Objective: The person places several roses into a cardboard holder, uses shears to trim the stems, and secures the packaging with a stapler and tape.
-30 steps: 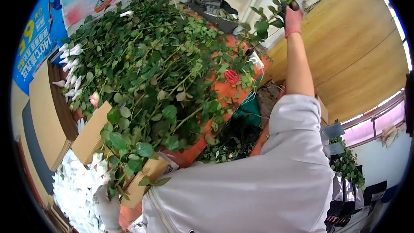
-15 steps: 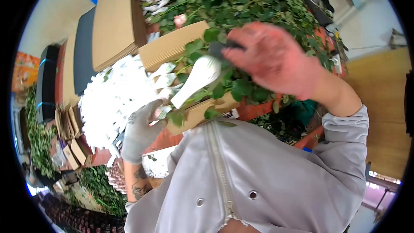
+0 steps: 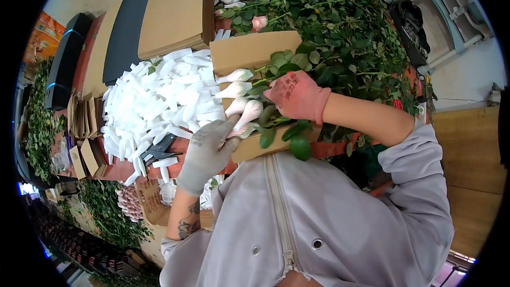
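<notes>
Several pink rose buds in white netted sleeves (image 3: 234,90) lie in a row on a sheet of brown corrugated cardboard (image 3: 255,52), their leafy stems pointing right. My left hand (image 3: 206,149), in a pale grey glove, has its fingertips closed around the lowest sleeved rose (image 3: 245,129). Just above it, another sleeved rose (image 3: 252,110) lies at a slant. My right hand (image 3: 298,95), in a pink glove, is curled closed over the rose stems, right of the buds. Leaves (image 3: 300,146) poke out below it; its fingertips are partly hidden.
A heap of white foam sleeves (image 3: 159,101) covers the table on the left, with a black stapler-like tool (image 3: 158,150) at its lower edge. Stacked cardboard (image 3: 172,10) stands behind. Piled rose stems (image 3: 340,16) fill the back right, near a loose pink rose (image 3: 259,23).
My right hand has come down and left onto the stems; the dark piece by its fingers is out of sight. The large sleeved rose now lies among the others. The view has shifted.
</notes>
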Available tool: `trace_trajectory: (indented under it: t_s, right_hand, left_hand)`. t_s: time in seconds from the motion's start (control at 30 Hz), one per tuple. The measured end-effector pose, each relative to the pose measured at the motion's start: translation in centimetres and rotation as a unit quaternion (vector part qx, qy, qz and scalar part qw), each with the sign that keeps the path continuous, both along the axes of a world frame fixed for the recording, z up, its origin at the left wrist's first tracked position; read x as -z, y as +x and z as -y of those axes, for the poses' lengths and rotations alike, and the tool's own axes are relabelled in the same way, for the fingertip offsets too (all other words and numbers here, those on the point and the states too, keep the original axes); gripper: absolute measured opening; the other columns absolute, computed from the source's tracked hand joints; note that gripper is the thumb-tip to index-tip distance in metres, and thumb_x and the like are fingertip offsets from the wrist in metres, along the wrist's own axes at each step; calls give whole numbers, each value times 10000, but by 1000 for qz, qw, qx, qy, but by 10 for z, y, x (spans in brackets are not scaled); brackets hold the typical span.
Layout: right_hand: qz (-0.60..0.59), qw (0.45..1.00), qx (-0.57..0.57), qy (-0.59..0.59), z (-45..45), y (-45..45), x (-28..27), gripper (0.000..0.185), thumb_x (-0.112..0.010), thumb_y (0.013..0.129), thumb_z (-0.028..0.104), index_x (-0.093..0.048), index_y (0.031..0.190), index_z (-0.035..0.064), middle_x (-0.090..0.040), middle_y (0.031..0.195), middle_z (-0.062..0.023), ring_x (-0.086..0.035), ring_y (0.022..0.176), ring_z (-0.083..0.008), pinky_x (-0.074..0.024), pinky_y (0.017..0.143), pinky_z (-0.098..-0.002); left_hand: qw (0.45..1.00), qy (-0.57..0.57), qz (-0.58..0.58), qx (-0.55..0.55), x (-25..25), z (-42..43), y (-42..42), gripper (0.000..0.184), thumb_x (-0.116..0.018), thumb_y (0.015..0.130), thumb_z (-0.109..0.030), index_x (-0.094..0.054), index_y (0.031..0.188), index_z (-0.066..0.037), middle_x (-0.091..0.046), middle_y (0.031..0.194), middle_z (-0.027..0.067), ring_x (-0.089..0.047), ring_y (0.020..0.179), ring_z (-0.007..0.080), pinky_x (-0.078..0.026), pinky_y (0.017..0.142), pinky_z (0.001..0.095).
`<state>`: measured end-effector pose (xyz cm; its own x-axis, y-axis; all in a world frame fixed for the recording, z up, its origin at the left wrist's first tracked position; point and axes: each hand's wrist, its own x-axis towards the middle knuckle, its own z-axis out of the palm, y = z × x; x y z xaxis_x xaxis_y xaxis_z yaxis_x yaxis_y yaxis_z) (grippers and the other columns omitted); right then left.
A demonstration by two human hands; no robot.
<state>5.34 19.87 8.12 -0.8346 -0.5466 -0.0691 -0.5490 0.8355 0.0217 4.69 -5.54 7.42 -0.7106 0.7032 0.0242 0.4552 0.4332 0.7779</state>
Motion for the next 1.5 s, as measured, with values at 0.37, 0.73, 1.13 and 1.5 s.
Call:
trace_trajectory:
  t_s: [0.37, 0.73, 1.13, 1.5]
  right_hand:
    - [-47, 993, -45, -102, -5, 3, -4, 210, -543, 780, 243, -566, 906, 76, -618, 834, -105, -614, 796, -256, -475, 748, -366]
    - [172, 947, 63, -263, 1, -10, -19, 462, -599, 700, 111, -559, 1159, 97, -602, 1099, -123, -558, 1041, -287, -433, 912, -363]
    - [22, 970, 115, -214, -7, -15, -28, 436, -635, 748, 192, -546, 1169, 123, -601, 1102, -75, -573, 1000, -262, -454, 870, -359]
    - [-159, 971, 91, -153, -3, -11, 2, 447, -616, 730, 328, -519, 1128, 148, -606, 906, -20, -580, 868, -206, -410, 793, -341]
  left_hand:
    - [993, -120, -22, -5, -2, -5, -6, 282, -613, 787, -306, -676, 1005, -137, -582, 784, 123, -578, 774, 303, -456, 694, 400]
    - [994, -101, 11, -29, -1, -5, -3, 318, -617, 795, -239, -646, 1064, -72, -601, 795, 140, -595, 763, 303, -461, 679, 376]
    - [990, 1, 140, -22, 15, -1, -19, 380, -631, 812, -274, -620, 1090, -15, -644, 923, 167, -623, 827, 265, -478, 751, 325]
    - [984, -4, 153, -95, -5, 0, -15, 428, -677, 784, -299, -607, 1085, -3, -647, 855, 132, -612, 749, 217, -483, 711, 303]
